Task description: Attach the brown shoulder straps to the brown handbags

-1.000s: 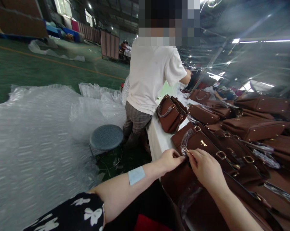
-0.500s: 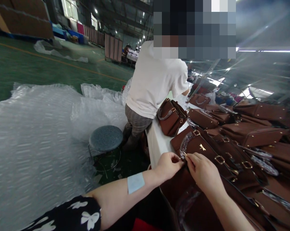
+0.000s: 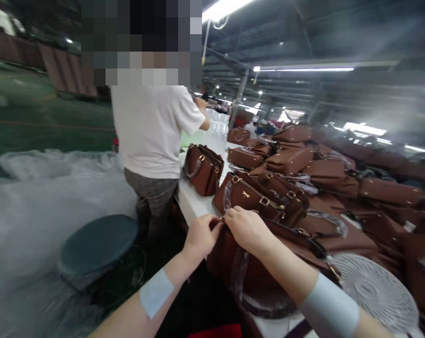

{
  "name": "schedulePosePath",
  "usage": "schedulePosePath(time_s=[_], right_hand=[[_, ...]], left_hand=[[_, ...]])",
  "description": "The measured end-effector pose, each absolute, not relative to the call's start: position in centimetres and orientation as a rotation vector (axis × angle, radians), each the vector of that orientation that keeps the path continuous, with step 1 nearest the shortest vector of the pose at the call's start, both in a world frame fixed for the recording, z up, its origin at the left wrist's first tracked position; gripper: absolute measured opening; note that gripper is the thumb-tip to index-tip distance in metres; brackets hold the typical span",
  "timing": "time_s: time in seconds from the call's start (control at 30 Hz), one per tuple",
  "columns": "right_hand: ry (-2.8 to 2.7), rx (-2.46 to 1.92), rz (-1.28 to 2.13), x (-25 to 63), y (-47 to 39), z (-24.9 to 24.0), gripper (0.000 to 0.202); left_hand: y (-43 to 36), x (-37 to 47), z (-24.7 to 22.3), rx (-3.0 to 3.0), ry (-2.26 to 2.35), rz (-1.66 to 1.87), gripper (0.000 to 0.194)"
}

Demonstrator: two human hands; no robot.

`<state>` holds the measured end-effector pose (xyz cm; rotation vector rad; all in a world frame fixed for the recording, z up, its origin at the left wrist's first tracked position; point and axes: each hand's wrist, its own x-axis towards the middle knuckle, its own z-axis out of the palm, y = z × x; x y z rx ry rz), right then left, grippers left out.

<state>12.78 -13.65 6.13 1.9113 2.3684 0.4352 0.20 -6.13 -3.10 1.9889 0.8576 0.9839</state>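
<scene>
Both of the person's hands are at work in the lower centre of the frame, together at the upper corner of the near handbag (image 3: 222, 256), a brown bag at the table's edge. The left hand (image 3: 202, 237) is nearly closed, thumb and fingertips pinched together on that corner beside a small glint of metal; the exact part gripped is too small to tell. The right hand (image 3: 248, 229) comes in from the lower right, fingers curled down and closed on the same corner — its fingertips are partly hidden, and the two hands all but touch. A plastic-wrapped handle (image 3: 239, 277) hangs down the near bag's side. Just beyond the hands, at centre, lies the emblem handbag (image 3: 255, 199), tilted back, bearing a gold-coloured dragonfly emblem (image 3: 246, 194). Left of it, an upright handbag (image 3: 205, 171) stands on the white table (image 3: 194, 199). A heap of brown handbags (image 3: 291, 159) fills the right of the frame. At lower right, near the right forearm, is a round white grille (image 3: 370, 288). Each forearm carries a pale blue item: a patch (image 3: 156, 293) on the left, a broader band (image 3: 330, 305) on the right. A co-worker in a white shirt (image 3: 149, 134) stands upper left of centre, turned away. At lower left are a round dark stool (image 3: 98, 244) and, behind it, a blurred mass of clear plastic wrap (image 3: 39, 206) — detail not readable.
</scene>
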Motion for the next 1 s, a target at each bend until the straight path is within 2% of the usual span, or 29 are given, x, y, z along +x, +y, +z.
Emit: schedulePosePath(time_s=[0.07,0.2,0.4,0.5,0.7,0.8,0.9,1.0], right_hand=[[2.316,2.058,0.451,12.8,-14.1,6.0,0.017],[2.189,2.505,0.49,13.4,-16.0,5.3,0.03],[2.199,2.911,0.292,17.1,-20.4,5.3,0.031],[2.137,3.13,0.387,20.3,-22.9,6.0,0.039],[1.709,3.377,0.625,25.7,-29.3,6.6,0.042],[1.52,3.399,0.46,27.4,-31.9,4.9,0.048],[1.579,3.371,0.199,28.3,-33.0,2.5,0.049],[1.617,3.433,0.151,28.9,-33.0,0.9,0.052]], left_hand=[[-5.5,0.3,-3.4,2.008,0.844,0.994,0.019],[-4.7,0.7,-3.5,2.04,0.708,1.067,0.026],[-4.8,0.7,-3.5,2.242,0.516,1.158,0.024],[-5.0,0.7,-3.7,2.211,0.517,1.159,0.025],[-5.3,0.6,-4.0,2.065,0.55,1.135,0.021],[-5.2,0.5,-4.0,2.044,0.532,1.13,0.023],[-5.1,0.6,-4.1,2.005,0.523,1.131,0.024],[-5.0,0.8,-4.4,1.874,0.559,1.086,0.026]])
